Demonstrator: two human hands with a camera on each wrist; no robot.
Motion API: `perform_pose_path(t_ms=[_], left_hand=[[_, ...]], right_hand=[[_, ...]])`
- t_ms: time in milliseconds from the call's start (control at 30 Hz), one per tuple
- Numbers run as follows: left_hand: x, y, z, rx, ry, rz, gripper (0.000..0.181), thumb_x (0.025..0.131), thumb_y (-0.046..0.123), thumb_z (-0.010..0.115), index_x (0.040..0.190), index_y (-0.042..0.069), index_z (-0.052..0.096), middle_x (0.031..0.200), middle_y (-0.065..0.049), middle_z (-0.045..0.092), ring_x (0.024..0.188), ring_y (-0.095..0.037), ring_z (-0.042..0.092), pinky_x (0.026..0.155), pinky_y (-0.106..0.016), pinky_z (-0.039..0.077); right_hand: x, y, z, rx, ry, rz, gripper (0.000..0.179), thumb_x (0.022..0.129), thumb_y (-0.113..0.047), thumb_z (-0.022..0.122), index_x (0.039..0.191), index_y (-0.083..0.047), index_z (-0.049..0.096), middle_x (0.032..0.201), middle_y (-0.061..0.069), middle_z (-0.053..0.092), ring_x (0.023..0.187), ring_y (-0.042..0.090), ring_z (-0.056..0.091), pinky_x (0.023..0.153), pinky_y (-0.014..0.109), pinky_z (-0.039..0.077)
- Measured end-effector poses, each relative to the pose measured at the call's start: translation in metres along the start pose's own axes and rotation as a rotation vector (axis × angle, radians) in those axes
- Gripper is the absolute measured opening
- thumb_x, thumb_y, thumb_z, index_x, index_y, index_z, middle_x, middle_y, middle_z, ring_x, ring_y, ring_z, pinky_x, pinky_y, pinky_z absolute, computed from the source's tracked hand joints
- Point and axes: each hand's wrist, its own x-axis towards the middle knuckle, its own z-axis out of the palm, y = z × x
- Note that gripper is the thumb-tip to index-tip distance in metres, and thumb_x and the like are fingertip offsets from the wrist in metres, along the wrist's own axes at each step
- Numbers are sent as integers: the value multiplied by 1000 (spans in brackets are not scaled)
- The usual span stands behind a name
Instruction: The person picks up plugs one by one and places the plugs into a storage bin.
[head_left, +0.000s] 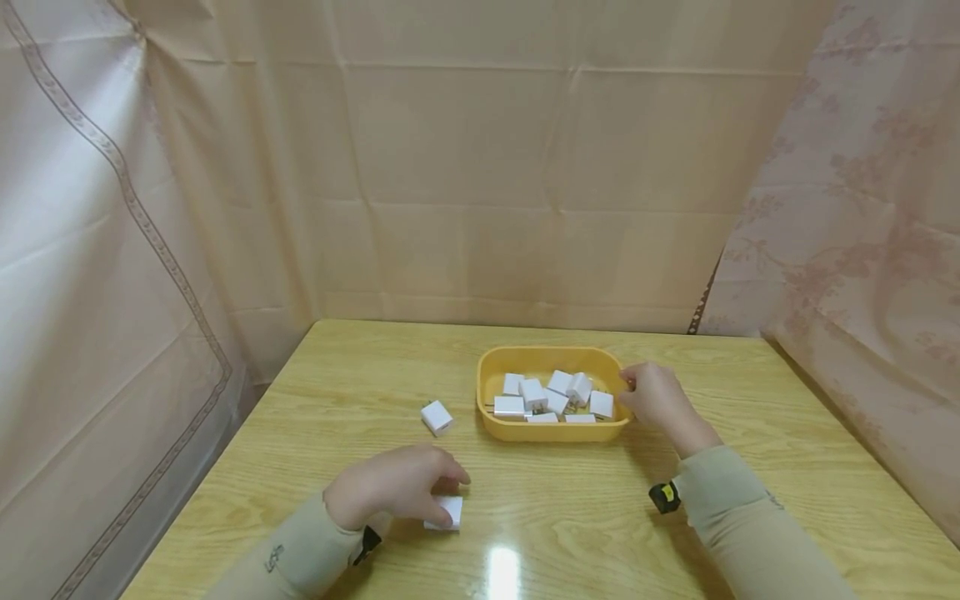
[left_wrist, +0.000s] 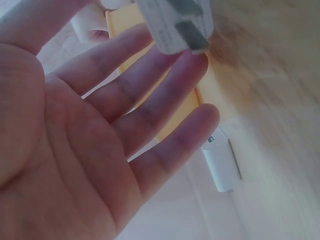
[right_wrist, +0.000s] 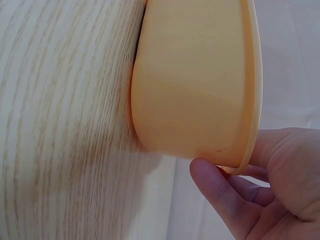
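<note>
My left hand [head_left: 405,483] is low over the near part of the table, pinching a white plug-in charger [head_left: 450,510]. Its thumb lies across the charger in the head view. In the left wrist view, the charger's [left_wrist: 172,25] two flat prongs show in front of the fingertips. My right hand [head_left: 660,404] grips the right end of a yellow plastic basket [head_left: 555,432]. Thumb and fingers pinch the basket's [right_wrist: 200,85] rim in the right wrist view. Several white chargers [head_left: 533,393] lie jumbled inside it, some with prongs showing.
Another charger [head_left: 437,417] lies on the wooden table [head_left: 360,367] left of the basket, beyond my left hand. A beige curtain [head_left: 480,183] hangs behind the table's far edge, with patterned cloths at both sides.
</note>
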Motion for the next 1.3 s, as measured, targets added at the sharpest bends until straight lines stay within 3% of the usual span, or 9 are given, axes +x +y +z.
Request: perform_pose_path(t_ms=[167, 667, 900, 1300], left_hand=[[0, 0, -1, -1, 3, 17, 24, 83, 17, 85, 104, 17, 75, 83, 12, 60, 71, -4, 50, 66, -23, 46], [-4, -2, 0, -18, -14, -9, 29, 77, 15, 89, 102, 18, 75, 88, 16, 63, 76, -4, 55, 74, -24, 49], [-4, -2, 1, -18, 4, 3, 31, 77, 13, 88, 106, 17, 76, 93, 16, 65, 78, -3, 56, 74, -23, 49], [-3, 1, 0, 49, 9, -3, 23, 78, 10, 85, 98, 17, 78, 93, 14, 66, 79, -3, 56, 74, -24, 49]], right_hand=[[0, 0, 0, 2, -4, 9, 43, 93, 3, 60, 134, 16, 55, 107, 23, 66, 65, 18, 59, 56, 30, 53], [0, 0, 1, 8, 4, 15, 44, 92, 3, 60, 134, 15, 55, 104, 21, 66, 64, 18, 59, 55, 29, 53], [0, 2, 1, -14, 25, -52, 43, 90, 4, 58, 131, 17, 57, 104, 26, 68, 57, 16, 59, 52, 30, 52], [-2, 1, 1, 4, 13, -31, 44, 90, 5, 58, 132, 17, 55, 114, 31, 65, 63, 18, 60, 55, 30, 54]])
